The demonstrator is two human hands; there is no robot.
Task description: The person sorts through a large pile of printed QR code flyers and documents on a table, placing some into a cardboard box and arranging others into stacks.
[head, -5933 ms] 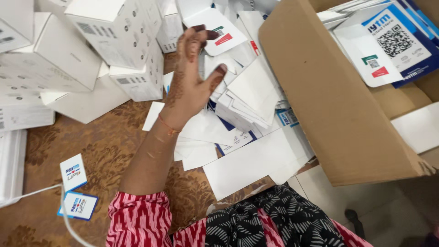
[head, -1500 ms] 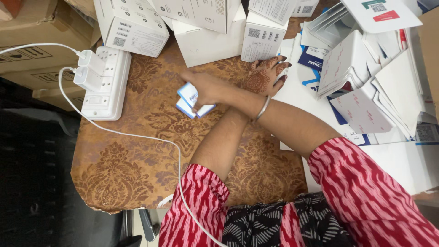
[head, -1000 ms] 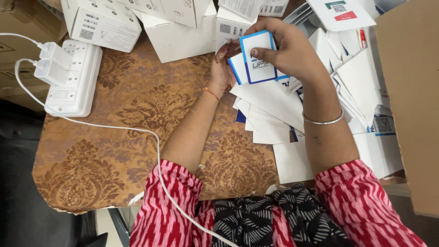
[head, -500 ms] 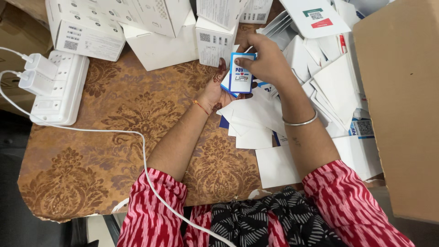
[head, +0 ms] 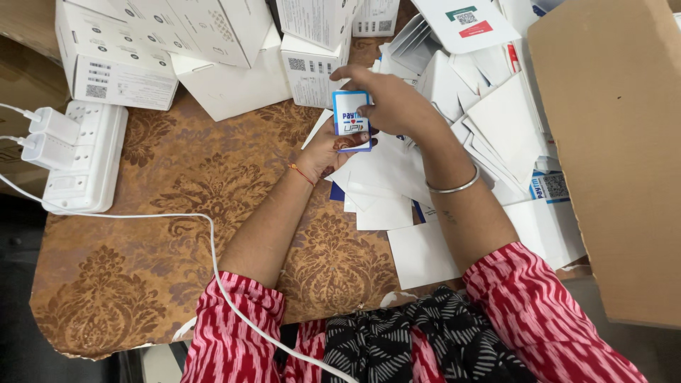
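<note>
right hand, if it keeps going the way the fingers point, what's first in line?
Likely the white carton just beyond the fingertips of the right hand, which grips the blue-edged card; depth is unclear.

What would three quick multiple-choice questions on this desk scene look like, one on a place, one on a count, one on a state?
1. Where is the power strip?
A. at the table's left edge
B. inside the cardboard box
C. on the person's lap

2. How many chargers are plugged into it?
A. none
B. two
C. five

3. How is the blue-edged card held?
A. lying flat, untouched
B. in the left hand alone
C. between both hands

Answers:
1 A: it lies on the patterned table far left.
2 B: two white plugs sit side by side.
3 C: the left hand grips it from below, the right hand from above.
</note>
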